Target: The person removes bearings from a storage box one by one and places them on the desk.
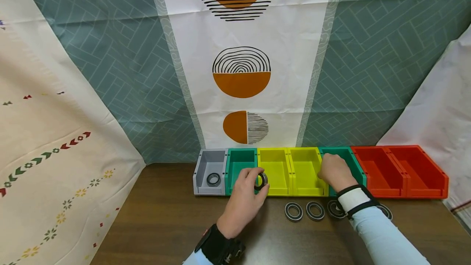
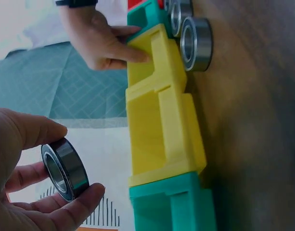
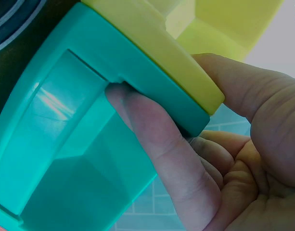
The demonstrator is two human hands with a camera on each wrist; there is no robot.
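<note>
My left hand pinches a ball bearing between thumb and fingertips, held up on edge. In the head view it overlaps the left yellow bin and the left green bin. My right hand grips the adjoining walls of the right yellow bin and the right green bin. Its thumb lies on the yellow side and its index finger reaches inside the green bin. Several more bearings lie flat in a row on the table before the bins, partly hidden by my right wrist.
A grey bin at the row's left end has one bearing in it. Two red bins form the right end. The row stands on a brown wooden table, against a patterned cloth hanging behind.
</note>
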